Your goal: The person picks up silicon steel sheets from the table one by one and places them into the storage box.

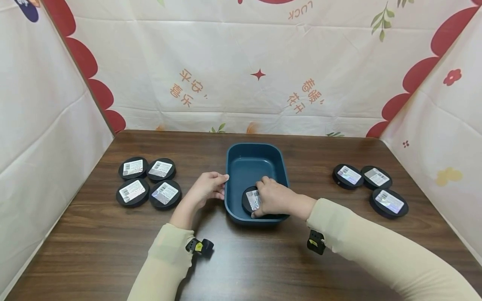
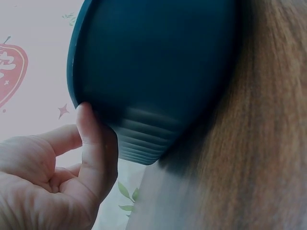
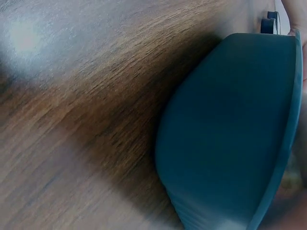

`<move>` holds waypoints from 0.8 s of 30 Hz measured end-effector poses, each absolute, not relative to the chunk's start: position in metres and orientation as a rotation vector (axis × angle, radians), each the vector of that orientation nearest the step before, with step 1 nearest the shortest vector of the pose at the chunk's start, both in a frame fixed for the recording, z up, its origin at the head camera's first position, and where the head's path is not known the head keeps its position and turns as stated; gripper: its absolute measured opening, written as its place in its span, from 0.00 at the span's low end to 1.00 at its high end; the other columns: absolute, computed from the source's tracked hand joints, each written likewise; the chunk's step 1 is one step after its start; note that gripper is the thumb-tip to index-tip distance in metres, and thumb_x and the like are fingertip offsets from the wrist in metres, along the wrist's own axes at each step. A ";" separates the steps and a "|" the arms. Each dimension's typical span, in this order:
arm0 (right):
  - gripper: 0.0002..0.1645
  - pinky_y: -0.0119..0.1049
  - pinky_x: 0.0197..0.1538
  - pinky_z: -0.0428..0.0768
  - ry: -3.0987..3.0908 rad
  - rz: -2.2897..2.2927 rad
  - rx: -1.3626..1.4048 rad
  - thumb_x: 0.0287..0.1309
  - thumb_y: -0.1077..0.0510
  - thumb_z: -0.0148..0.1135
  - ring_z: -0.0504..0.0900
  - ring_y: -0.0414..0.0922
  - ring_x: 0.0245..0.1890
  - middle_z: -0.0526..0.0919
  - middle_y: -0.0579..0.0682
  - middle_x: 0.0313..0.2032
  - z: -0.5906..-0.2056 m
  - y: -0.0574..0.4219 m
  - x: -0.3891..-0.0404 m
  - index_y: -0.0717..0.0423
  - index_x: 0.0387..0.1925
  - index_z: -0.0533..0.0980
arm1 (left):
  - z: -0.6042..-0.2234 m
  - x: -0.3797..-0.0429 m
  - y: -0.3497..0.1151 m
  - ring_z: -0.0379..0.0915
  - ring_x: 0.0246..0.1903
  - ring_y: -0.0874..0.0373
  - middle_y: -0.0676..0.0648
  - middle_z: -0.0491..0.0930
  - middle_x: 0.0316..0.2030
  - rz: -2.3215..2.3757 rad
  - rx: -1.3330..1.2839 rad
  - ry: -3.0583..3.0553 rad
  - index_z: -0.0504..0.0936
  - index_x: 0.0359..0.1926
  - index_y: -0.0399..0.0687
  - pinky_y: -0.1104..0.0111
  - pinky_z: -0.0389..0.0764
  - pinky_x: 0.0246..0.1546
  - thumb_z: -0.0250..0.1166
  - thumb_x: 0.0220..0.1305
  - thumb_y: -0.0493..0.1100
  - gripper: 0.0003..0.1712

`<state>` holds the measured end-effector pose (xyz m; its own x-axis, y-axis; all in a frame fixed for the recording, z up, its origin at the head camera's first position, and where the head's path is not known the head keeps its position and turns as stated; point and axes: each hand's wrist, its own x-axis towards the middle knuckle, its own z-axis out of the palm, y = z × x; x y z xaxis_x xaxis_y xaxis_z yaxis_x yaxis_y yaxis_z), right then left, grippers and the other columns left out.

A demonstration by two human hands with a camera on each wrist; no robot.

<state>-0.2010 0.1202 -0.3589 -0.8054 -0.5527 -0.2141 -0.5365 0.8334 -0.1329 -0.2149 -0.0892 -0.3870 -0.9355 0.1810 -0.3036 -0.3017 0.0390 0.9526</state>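
A black disc [image 1: 251, 200] with a white label is grasped by the right hand [image 1: 278, 198] inside a blue tray [image 1: 246, 169], at the end nearest the person. The disc is held with the thumb at its near side and the fingers toward its far side, and it is partly covered by the hand. The tray, set near the middle of a brown wood-grain worktop [image 1: 241, 271], is pinched at its left rim by the left hand [image 1: 206, 189]. To the left, four similar discs [image 1: 165, 195] are grouped two by two, labels up; to the right, three more discs [image 1: 389, 203] are clustered, also label side up. Pale sleeves [image 1: 357, 236] are worn on both arms, with a small black device [image 1: 315, 242] strapped at each wrist. The scene is backed by a white cloth [image 1: 241, 46] printed with red scallops, leaves and mirrored lettering.
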 end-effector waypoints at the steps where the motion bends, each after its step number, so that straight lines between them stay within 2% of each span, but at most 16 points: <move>1: 0.53 0.41 0.46 0.77 2.778 -0.080 -0.845 0.39 0.35 0.71 0.72 0.49 0.42 0.71 0.61 0.48 -0.359 0.120 -0.201 0.71 0.55 0.68 | -0.387 -0.215 -0.089 0.68 0.16 0.62 0.48 0.69 0.20 1.958 -0.122 1.985 0.72 0.39 0.28 0.74 0.76 0.18 0.55 0.68 0.40 0.14; 14: 0.53 0.44 0.43 0.77 2.826 0.168 -1.004 0.40 0.27 0.65 0.74 0.49 0.40 0.75 0.57 0.44 -0.355 0.123 -0.201 0.67 0.54 0.71 | -0.386 -0.216 -0.089 0.68 0.16 0.62 0.48 0.70 0.21 1.954 -0.150 1.978 0.72 0.39 0.29 0.74 0.76 0.19 0.55 0.68 0.41 0.14; 19: 0.53 0.49 0.57 0.71 2.809 0.163 -0.975 0.44 0.27 0.61 0.74 0.53 0.52 0.74 0.59 0.54 -0.352 0.126 -0.199 0.65 0.58 0.69 | -0.386 -0.215 -0.089 0.69 0.16 0.62 0.48 0.70 0.21 1.948 -0.143 1.984 0.72 0.41 0.28 0.74 0.76 0.19 0.55 0.67 0.41 0.16; 24: 0.54 0.53 0.66 0.57 2.808 0.096 -0.956 0.48 0.27 0.57 0.64 0.54 0.64 0.69 0.58 0.62 -0.353 0.134 -0.196 0.62 0.64 0.64 | -0.387 -0.215 -0.089 0.69 0.16 0.62 0.48 0.70 0.21 1.948 -0.134 1.985 0.72 0.41 0.28 0.74 0.76 0.19 0.55 0.67 0.41 0.15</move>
